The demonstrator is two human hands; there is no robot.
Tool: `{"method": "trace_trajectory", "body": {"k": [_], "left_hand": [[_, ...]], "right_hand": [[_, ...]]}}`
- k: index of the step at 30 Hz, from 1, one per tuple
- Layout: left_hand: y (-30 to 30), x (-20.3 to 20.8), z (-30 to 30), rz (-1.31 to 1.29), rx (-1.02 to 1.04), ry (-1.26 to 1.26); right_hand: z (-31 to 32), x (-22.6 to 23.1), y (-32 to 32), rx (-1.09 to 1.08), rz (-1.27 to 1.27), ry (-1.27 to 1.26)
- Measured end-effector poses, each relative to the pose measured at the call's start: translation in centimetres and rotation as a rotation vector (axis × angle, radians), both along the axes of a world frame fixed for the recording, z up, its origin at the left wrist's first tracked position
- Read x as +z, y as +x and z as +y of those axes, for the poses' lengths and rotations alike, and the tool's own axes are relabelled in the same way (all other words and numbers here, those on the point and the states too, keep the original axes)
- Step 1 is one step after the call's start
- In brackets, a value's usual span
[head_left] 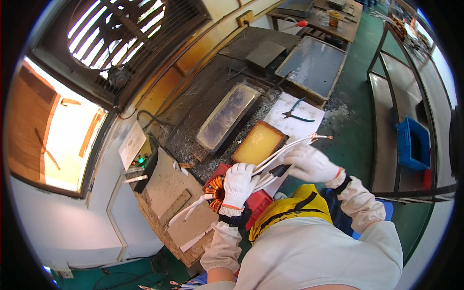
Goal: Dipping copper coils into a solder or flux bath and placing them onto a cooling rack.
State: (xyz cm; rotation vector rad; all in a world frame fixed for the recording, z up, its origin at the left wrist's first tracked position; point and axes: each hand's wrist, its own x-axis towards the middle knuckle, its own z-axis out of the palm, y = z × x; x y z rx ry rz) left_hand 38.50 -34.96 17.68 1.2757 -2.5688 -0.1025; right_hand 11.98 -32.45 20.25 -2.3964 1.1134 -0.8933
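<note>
We see a copper-wound toroidal coil (pixel 216 193) beside a red bin (pixel 261 202) on the tabletop (pixel 169 187), tucked against the left hand (pixel 239 186), with white leads (pixel 265 182) running out past both gloves. The likeliest trouble, we judge, is a slackened left grip: the long leads would spread, and a loose one could drop into the yellow-filled pan (pixel 274 129) just beyond them. A hard tug from the right could strain the leads where they meet the winding, or drag the coil round. Stray copper ends could also catch on the diagonal cutters (pixel 292 115) lying nearby on a white sheet.

As for the hands, our left hand is closed over the leads close to the coil, its gloved fingers bent around them with little gap. Our right hand (pixel 309 163) is blurred, its fingers partly curled near the leads' far stretch. A dark tapered piece (pixel 279 170) sits at its fingertips, but we cannot tell whether it is gripped, nor how tightly that hand is drawn in.
</note>
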Motion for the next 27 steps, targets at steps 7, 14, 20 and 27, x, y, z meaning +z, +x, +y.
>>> {"method": "trace_trajectory", "body": {"k": [7,14,20,27], "left_hand": [[0.2,-1.5,-0.1,-0.02,0.078,0.203],[0.5,-0.3,-0.2,0.227,-0.025,0.216],[-0.2,0.4,-0.1,0.11,-0.039,0.29],[-0.6,1.0,0.1,0.021,0.035,0.36]], "right_hand": [[2.2,-5.4,1.5,-0.191,0.031,0.218],[-0.4,-7.8,0.7,-0.554,-0.696,0.772],[-2.5,-8.7,-0.2,-0.543,-1.526,0.931],[-2.0,-8.3,0.9,-0.6,-1.578,0.927]]}}
